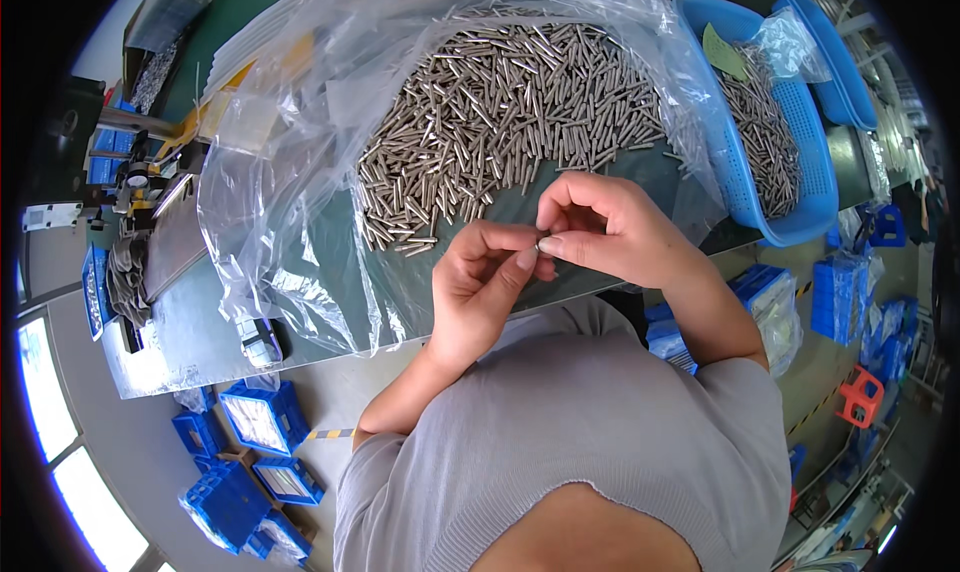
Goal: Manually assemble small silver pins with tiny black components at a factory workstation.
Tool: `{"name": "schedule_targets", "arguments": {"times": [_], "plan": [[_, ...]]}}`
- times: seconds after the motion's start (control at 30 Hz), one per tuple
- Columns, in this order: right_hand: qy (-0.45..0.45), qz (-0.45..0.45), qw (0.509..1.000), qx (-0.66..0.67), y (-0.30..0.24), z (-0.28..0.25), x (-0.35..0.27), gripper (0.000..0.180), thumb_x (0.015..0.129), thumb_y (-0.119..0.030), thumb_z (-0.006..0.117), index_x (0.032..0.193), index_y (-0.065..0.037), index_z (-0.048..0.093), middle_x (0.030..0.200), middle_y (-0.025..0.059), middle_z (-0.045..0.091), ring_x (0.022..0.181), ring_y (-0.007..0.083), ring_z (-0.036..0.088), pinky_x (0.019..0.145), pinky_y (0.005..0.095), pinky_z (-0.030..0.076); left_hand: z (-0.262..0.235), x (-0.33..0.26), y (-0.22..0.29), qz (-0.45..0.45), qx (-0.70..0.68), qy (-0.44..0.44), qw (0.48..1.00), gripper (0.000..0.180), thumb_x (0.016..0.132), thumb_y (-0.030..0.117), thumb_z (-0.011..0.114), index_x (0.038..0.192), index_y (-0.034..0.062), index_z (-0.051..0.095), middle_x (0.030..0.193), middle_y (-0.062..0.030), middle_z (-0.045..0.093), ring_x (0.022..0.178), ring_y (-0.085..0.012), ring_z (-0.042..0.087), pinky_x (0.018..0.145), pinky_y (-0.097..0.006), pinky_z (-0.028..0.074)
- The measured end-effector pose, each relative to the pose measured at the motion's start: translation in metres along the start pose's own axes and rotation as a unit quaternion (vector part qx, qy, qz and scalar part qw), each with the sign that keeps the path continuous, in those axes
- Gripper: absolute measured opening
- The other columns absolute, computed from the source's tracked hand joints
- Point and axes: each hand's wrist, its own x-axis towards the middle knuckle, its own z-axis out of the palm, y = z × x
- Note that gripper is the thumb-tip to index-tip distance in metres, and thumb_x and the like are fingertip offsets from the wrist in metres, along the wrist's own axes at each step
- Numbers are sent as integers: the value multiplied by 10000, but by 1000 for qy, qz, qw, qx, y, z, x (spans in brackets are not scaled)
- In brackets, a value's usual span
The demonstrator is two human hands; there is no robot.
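Both hands meet just over the near edge of the desk (pixel 300 302); the left hand (pixel 478 290) and right hand (pixel 600 224) have their fingers (pixel 522 262) pinched narrow together on one small metal pin (pixel 543 242), mostly hidden between the tips, so I can't tell its full length; looks like a light, stiff, smooth little thing, probably slippery, so I'd guess a fingertip pinch near each end is the way to hold it; drop it and it would likely roll.

Just behind the hands sits a big heap of pins (pixel 500 112) spread on a crumpled clear plastic bag (pixel 290 142); off to the right a blue slotted basket (pixel 810 162) holds more pins, with a small green slip of paper (pixel 722 52) and a clear bag in it; blue crates (pixel 262 420) with clear-wrapped contents sit on the floor lower left, more blue packs on the right.
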Motion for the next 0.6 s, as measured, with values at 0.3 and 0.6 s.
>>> {"name": "schedule_targets", "arguments": {"times": [0.3,0.6], "plan": [[77,-54,995,14,12,13,-5,92,829,-45,641,865,1,569,760,28,578,700,65,576,613,210,460,1,3,-1,12,-29,19,999,73,900,-22,515,972,-38,512,957,-140,620,801,-160,616,754,-274,519],[151,-49,934,320,14,-17,-13,109,892,-105,490,943,-19,532,878,86,582,720,150,577,605,264,492,2,3,-2,24,-51,33,998,64,895,-49,495,957,-37,505,963,-154,609,798,-167,613,758,-286,515]]}}
